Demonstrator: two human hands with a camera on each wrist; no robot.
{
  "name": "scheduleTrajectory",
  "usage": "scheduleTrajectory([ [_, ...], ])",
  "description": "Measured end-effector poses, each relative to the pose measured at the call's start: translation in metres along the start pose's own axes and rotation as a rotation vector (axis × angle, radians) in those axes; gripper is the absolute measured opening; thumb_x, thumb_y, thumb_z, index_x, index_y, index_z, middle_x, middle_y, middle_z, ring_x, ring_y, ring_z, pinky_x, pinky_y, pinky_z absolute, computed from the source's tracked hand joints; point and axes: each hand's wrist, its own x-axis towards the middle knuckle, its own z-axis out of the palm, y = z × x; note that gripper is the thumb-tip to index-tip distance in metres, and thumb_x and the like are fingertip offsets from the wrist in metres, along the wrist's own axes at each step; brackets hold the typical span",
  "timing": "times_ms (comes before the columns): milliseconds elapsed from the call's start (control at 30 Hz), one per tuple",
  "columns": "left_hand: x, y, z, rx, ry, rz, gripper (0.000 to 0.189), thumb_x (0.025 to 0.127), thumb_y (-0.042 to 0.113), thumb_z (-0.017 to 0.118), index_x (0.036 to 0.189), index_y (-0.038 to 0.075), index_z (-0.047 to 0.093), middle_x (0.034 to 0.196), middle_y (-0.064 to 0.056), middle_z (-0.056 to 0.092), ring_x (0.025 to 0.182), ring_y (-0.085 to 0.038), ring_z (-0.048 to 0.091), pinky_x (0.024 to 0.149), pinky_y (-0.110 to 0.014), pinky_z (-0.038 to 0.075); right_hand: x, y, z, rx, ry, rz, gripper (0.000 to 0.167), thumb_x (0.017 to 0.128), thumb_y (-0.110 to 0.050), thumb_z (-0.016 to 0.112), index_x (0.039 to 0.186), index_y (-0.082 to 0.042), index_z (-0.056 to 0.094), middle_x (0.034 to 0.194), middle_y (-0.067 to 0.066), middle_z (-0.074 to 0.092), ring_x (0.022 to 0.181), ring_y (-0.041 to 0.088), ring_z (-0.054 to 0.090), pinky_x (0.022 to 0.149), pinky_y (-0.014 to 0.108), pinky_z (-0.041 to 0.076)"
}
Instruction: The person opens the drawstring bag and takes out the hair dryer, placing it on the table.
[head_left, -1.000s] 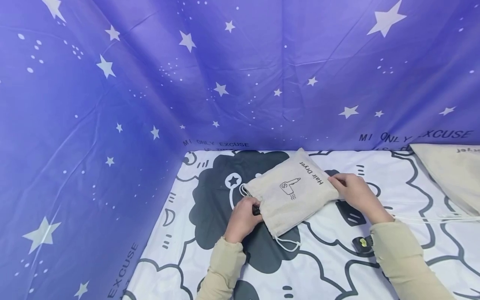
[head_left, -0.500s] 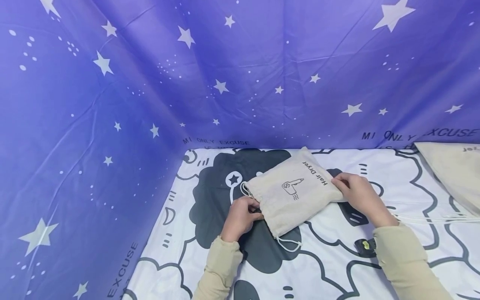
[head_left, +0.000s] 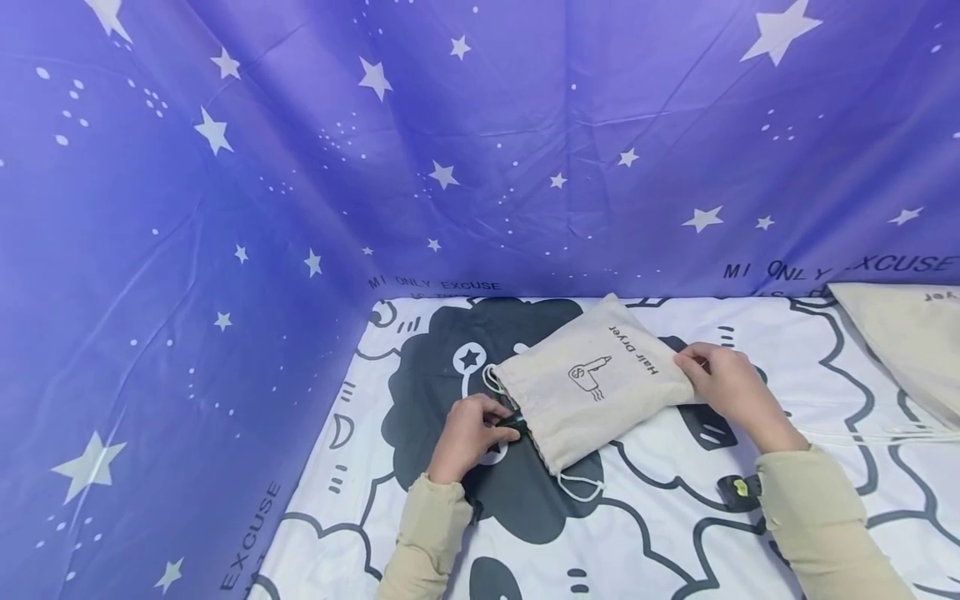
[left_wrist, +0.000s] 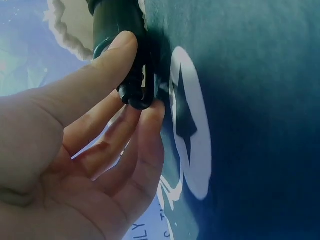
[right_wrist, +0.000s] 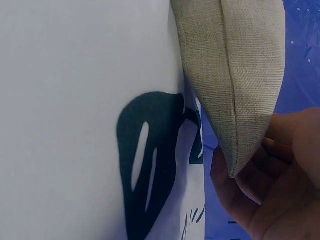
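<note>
A cream drawstring bag (head_left: 592, 383) printed "Hair Dryer" lies tilted on the bed-like surface, its mouth toward the left. The dark handle end of a hair dryer (head_left: 514, 422) sticks out of that mouth; the rest is hidden inside. My left hand (head_left: 463, 433) pinches this end between thumb and fingers. In the left wrist view, the hair dryer (left_wrist: 117, 22) shows a ribbed tip and a small hanging loop. My right hand (head_left: 727, 390) grips the bag's closed lower corner. The right wrist view shows the bag (right_wrist: 230, 65) with its pointed corner between the fingers of the right hand (right_wrist: 280, 180).
A second cream bag (head_left: 907, 350) lies at the far right, its white cord trailing left. The sheet (head_left: 637, 542) carries a black-and-white sheep print. Purple star-patterned cloth (head_left: 525, 150) rises behind and on the left.
My left hand has shifted left from the bag's mouth, and more of the dark handle end shows. My right hand and the bag have moved slightly right.
</note>
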Motion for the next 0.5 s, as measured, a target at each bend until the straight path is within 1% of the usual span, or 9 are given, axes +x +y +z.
scheduleTrajectory([
  [167,-0.003,-0.005,-0.004,0.006,0.013,-0.001,0.021,0.075,0.011,0.086,0.093,0.005,0.078,0.092,-0.006,0.070,0.083,-0.022,0.066,0.072,-0.024,0.053,-0.001,0.002,-0.002,0.001,-0.013,0.008,0.032,0.104,-0.023,0.051,0.105,0.005,0.066,0.078,0.009,0.063,0.067,0.018,0.051,0.062,0.033,0.041],
  [400,-0.010,-0.013,-0.016,0.015,0.005,-0.017,0.019,0.075,0.014,0.086,0.092,0.009,0.079,0.090,-0.003,0.071,0.077,-0.012,0.060,0.069,-0.023,0.049,-0.005,0.003,-0.004,0.000,-0.027,0.031,0.032,0.105,-0.023,0.049,0.102,0.005,0.064,0.076,0.009,0.061,0.068,0.019,0.050,0.062,0.034,0.040],
  [500,-0.012,-0.016,-0.020,0.027,0.001,-0.009,0.019,0.076,0.013,0.085,0.094,0.009,0.078,0.093,-0.003,0.072,0.079,-0.013,0.061,0.070,-0.024,0.050,-0.005,0.002,-0.007,-0.002,-0.029,0.037,0.032,0.105,-0.022,0.049,0.102,0.005,0.064,0.078,0.010,0.062,0.069,0.020,0.052,0.063,0.034,0.041],
])
